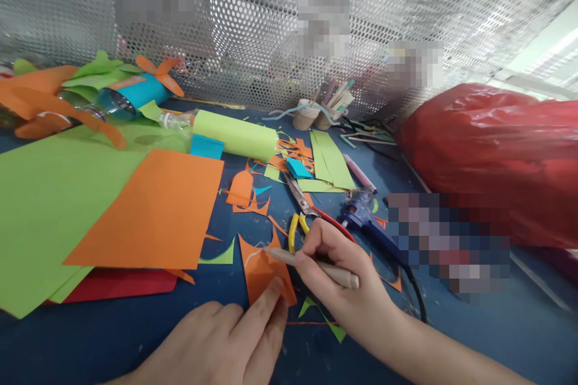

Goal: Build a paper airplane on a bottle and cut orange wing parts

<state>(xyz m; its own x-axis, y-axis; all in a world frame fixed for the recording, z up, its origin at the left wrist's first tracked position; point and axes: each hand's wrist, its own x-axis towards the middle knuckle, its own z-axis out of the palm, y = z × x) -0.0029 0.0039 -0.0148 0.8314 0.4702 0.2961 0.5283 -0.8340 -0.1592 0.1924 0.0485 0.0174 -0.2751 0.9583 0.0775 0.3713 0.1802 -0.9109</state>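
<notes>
My right hand [336, 271] is closed around a beige pen [332, 271]. The pen's tip meets an orange paper scrap [264, 289] with a curved top edge, where a pale curved line shows. My left hand [230, 337] holds the scrap down on the table, its fingers close together and the fingertips pressing near the lower right corner. Just beyond the right hand lie scissors [298, 198] with red and yellow handles, partly hidden by that hand. A blue glue gun [370, 222] rests to their right, its black cord running toward the right forearm.
Orange sheet [158, 210] and large green sheet [58, 198] cover the left side. Behind stand a green-wrapped bottle [235, 134], a blue-wrapped bottle [135, 95] and stick cups [307, 114]. Paper scraps [241, 186] litter the middle. A red bag [492, 156] bulges at right, before perforated metal mesh [253, 24].
</notes>
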